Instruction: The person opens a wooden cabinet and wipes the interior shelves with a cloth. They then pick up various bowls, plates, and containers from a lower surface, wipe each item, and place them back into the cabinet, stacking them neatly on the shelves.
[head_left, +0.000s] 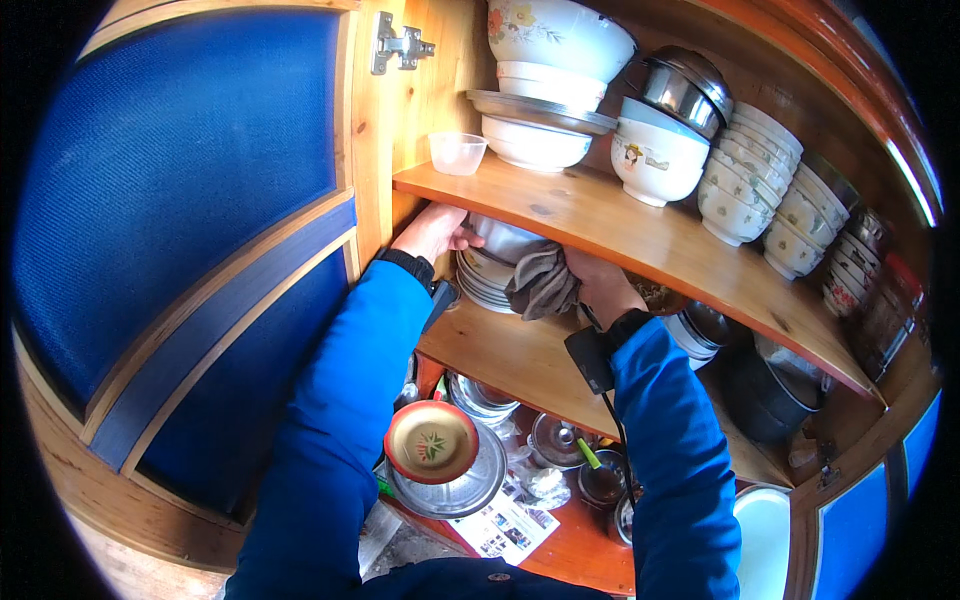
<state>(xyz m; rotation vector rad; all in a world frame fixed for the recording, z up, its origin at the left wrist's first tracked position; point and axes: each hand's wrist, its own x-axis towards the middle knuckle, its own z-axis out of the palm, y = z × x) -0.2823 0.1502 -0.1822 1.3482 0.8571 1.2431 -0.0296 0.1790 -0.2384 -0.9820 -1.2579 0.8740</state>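
Both of my arms reach onto the middle shelf of a wooden cupboard. My left hand (439, 231) is at the left side of a white bowl (501, 238), its fingers touching the rim area; part of the hand is hidden under the upper shelf. The bowl sits on top of a stack of white plates (484, 283). My right hand (602, 281) holds a crumpled grey-brown cloth (541, 283) at the right side of the bowl and stack. A black device is strapped at each wrist.
Stacked bowls (739, 176), a steel pot (684, 82) and a plastic cup (456, 154) stand on the upper shelf (555, 201). Below are a red-rimmed enamel dish (431, 442), a steamer tray (465, 499) and lidded pots (559, 442). An open blue-panelled door (187, 150) stands left.
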